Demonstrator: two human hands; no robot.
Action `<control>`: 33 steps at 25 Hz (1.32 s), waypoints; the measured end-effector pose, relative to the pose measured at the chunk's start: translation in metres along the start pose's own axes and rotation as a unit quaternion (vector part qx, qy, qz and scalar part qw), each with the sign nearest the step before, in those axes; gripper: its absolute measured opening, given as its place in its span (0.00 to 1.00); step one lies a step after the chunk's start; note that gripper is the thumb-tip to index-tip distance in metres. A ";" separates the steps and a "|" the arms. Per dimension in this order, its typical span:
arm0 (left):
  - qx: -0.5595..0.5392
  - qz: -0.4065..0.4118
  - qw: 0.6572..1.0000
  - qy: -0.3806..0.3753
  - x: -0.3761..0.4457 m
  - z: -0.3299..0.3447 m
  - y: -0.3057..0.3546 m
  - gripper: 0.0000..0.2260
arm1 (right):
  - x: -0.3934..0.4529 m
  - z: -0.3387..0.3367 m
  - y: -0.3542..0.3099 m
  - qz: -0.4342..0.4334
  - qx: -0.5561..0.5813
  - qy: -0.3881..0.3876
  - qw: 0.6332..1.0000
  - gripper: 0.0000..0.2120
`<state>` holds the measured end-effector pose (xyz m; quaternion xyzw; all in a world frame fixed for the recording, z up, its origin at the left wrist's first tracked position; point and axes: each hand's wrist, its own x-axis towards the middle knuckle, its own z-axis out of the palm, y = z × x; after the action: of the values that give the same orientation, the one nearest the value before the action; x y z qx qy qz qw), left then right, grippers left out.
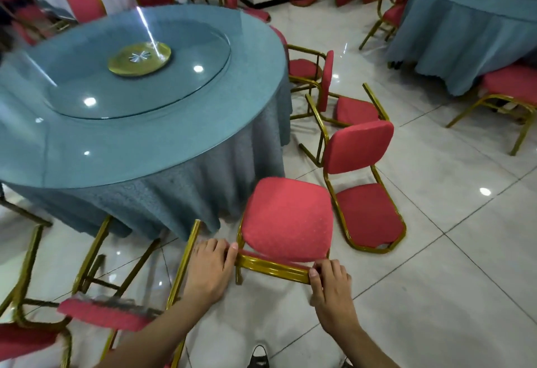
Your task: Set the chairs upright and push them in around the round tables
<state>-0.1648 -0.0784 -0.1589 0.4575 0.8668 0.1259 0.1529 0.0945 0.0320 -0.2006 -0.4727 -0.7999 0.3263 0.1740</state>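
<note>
Both hands grip gold top bar of red chair [287, 219] — left hand [210, 269] at one end, right hand [329, 286] at other. Chair stands just ahead of hands, beside round worktop [174, 141]. Tipped chair [360, 181] lies past right hand.

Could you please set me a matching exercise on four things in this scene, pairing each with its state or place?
Things:
1. held chair
2. tipped chair
3. gold disc
4. shoe

States or places:
A. lies fallen on the floor tiles
B. at the bottom edge, between the forearms
C. gripped at the top rail by both hands, left and right
D. under the glass at the middle of the round table

Pairs: 1-C, 2-A, 3-D, 4-B
</note>
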 end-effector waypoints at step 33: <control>-0.119 -0.209 0.966 0.096 -0.050 0.096 0.186 0.22 | 0.175 -0.115 0.113 -0.001 0.057 -0.111 0.992 0.27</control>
<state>0.0391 -0.0104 -0.1735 0.2308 0.9324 0.2370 0.1458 0.1481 0.2635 -0.1998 -0.4216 -0.7948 0.4221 0.1111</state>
